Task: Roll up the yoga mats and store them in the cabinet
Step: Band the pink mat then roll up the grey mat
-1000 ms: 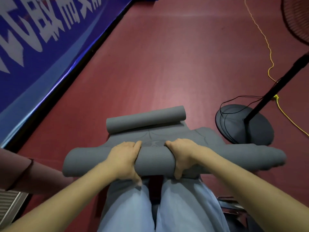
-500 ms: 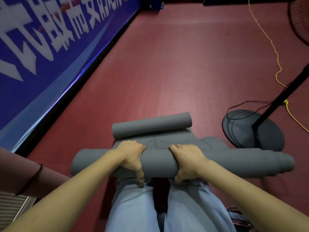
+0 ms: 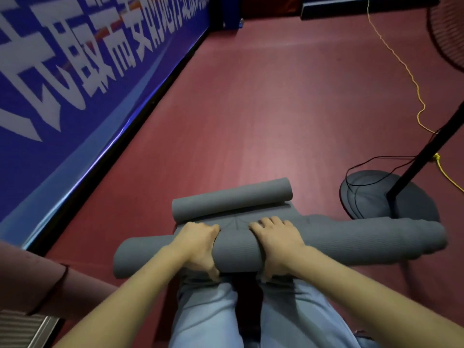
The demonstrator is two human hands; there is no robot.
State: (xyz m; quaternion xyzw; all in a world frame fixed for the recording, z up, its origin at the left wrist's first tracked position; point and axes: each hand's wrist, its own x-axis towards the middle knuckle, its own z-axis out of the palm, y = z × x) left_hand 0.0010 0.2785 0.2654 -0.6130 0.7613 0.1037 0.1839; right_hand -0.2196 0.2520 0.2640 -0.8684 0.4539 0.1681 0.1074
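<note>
The standing fan (image 3: 449, 33) at far right is cut by the picture's edge, so only part of its cage shows, and its pole (image 3: 426, 151) runs out of view before reaching it. The blue banner (image 3: 75, 71) on the left is cropped at the top and left, its white characters blurred and incomplete. The left hand (image 3: 198, 244) and right hand (image 3: 278, 244) hide parts of the thick grey roll (image 3: 236, 254), and their fingertips are hidden behind it; the roll's right end is smeared. At near left, a reddish sleeve (image 3: 37, 280) leaves the frame, and its owner is unseen. The small roll (image 3: 231, 199) covers the mat's far end.
</note>
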